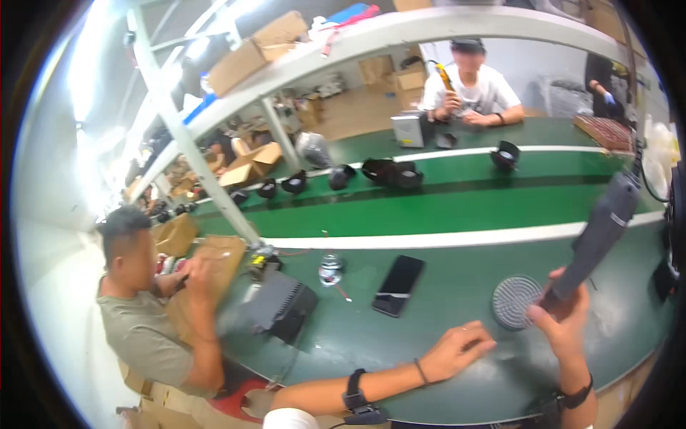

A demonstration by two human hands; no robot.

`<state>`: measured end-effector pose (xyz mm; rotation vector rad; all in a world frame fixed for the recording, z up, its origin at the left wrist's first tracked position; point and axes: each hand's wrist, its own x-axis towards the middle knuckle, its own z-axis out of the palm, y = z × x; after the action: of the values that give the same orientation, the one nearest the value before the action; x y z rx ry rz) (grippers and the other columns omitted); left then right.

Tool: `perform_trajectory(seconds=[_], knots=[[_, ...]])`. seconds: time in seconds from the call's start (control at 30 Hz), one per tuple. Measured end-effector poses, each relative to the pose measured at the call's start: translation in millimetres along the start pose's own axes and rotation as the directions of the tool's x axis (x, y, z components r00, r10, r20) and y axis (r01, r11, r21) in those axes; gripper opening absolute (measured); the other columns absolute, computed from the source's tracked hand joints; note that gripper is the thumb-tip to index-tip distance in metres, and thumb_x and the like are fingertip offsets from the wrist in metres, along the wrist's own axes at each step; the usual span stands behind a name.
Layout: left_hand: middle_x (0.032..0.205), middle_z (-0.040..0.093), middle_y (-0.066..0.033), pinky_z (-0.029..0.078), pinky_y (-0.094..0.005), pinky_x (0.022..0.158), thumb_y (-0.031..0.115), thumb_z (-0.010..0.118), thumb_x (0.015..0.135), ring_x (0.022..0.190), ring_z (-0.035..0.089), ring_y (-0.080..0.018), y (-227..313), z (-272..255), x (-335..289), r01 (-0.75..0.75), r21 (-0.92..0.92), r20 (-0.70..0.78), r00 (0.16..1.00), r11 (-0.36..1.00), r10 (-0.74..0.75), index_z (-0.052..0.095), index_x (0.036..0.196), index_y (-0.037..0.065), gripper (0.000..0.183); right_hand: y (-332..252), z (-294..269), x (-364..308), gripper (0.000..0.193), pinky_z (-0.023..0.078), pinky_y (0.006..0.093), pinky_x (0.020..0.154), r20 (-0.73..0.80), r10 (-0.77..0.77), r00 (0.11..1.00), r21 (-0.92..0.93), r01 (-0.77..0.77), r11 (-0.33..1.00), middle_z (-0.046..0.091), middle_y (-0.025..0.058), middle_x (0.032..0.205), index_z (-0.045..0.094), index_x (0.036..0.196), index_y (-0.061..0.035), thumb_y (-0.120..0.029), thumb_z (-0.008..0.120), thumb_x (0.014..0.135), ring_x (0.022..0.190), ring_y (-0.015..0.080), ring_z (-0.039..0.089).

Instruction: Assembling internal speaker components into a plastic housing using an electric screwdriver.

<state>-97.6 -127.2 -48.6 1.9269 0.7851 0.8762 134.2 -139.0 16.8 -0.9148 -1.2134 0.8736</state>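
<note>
In my right hand (pixel 566 314) is a dark grey electric screwdriver (pixel 604 225), its body slanting up to a cord. The fingers wrap around its lower end, which hides the tip. Just left of this hand lies a round grey disc (pixel 516 302) with rings of small dots, flat on the green table (pixel 443 386). My left hand (pixel 461 350) rests on the table to the left of the disc, fingers curled in toward the thumb. Whether anything small is inside them is hidden. A black phone (pixel 399 286) lies beyond my left hand.
A green conveyor belt (pixel 457 211) with several black round housings (pixel 393 173) runs beyond the table. To the left are a small clear container (pixel 330 270), a grey box-like device (pixel 280 304) and a co-worker (pixel 153 322). Another person (pixel 475 89) sits across the belt. A shelf beam (pixel 429 25) spans above.
</note>
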Motion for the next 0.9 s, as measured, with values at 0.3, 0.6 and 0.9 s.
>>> perform_trajectory(seconds=[0.3, 0.6, 0.9], knots=[[0.09, 0.069, -0.005, 0.051, -0.0295, 0.064, 0.017, 0.065, 0.101, 0.081, 0.064, -0.0124, 12, 6, 9, 0.081, 0.084, -0.042, 0.996, 0.993, -0.078, 0.069, 0.102, 0.004, 0.014, 1, -5, 8, 0.071, 0.05, 0.0319, 0.09, -0.04, -0.137, 0.99, 0.006, 0.137, 0.991, 0.055, 0.0054, 0.104, 0.042, 0.138, -0.0044, -0.006, 0.078, 0.077, 0.096, 0.0149, 0.059], [0.125, 0.063, -0.0162, 0.052, -0.0243, 0.061, 0.012, 0.068, 0.098, 0.092, 0.065, -0.0106, -11, -12, -11, 0.341, 0.314, 0.031, 0.929, 0.886, -0.369, 0.073, 0.12, 0.006, 0.023, 8, -10, 26, 0.087, 0.04, 0.0408, 0.11, -0.226, -0.287, 0.931, -0.103, 0.27, 0.957, 0.05, 0.0124, 0.133, 0.03, 0.148, -0.0035, -0.013, 0.082, 0.079, 0.123, 0.0232, 0.052], [0.089, 0.074, -0.01, 0.054, -0.0214, 0.065, 0.007, 0.065, 0.098, 0.082, 0.07, -0.0114, 24, -5, 1, 0.421, 0.076, 0.123, 0.896, 0.904, -0.428, 0.073, 0.118, 0.003, 0.021, -6, -50, 32, 0.085, 0.038, 0.0407, 0.108, -0.339, -0.383, 0.859, -0.134, 0.358, 0.924, 0.047, 0.0151, 0.134, 0.034, 0.147, -0.0014, -0.04, 0.074, 0.083, 0.126, 0.024, 0.049]])
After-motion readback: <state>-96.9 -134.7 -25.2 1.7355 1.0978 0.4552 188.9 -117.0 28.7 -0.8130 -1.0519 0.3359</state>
